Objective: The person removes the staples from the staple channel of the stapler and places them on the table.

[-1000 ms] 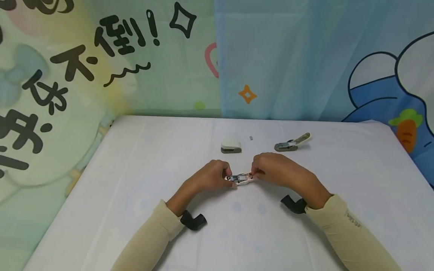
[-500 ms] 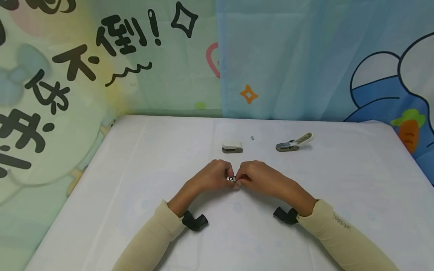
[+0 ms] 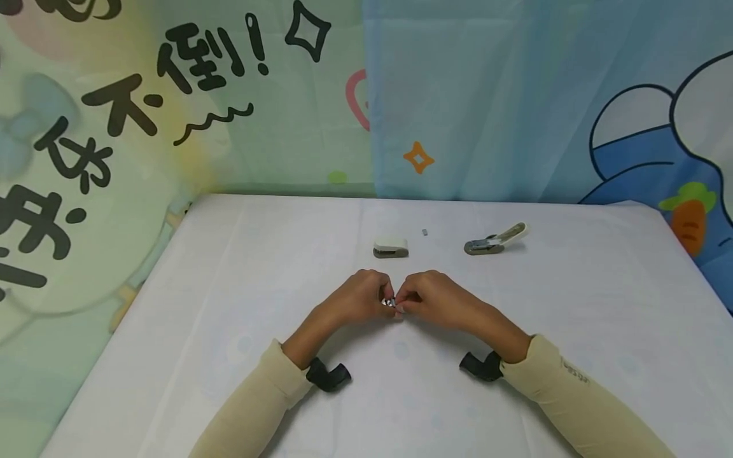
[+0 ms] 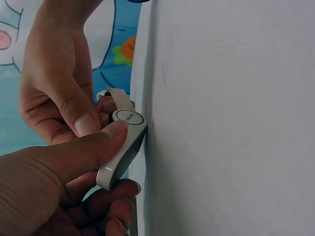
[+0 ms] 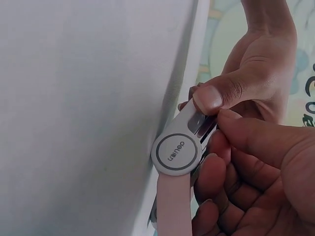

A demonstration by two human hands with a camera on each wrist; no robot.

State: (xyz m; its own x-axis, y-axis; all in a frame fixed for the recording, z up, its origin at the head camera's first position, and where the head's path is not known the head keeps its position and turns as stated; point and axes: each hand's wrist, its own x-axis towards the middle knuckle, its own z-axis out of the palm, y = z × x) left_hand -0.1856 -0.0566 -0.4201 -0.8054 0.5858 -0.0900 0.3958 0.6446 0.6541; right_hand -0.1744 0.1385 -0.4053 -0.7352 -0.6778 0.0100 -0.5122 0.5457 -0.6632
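Over the middle of the table, short of its far edge, the stapler sits between the two hands, its long axis running from one to the other, roughly in line with that far edge; the left hand grips the body from the table's left-edge side, thumb on one face; the right hand meets it from the right-edge side, thumb and forefinger pinching at the metal channel, though whether anything small sits between those tips is hidden; the pink lever points away from the left hand and passes beside the right fingers; the right fingertips look nearer the channel's opening, with the left hand probably steadying; both thumbs touch or nearly do, so room seems tight; beyond the hands, toward the far edge, stands a closed stapler, and toward the far right corner an open stapler.
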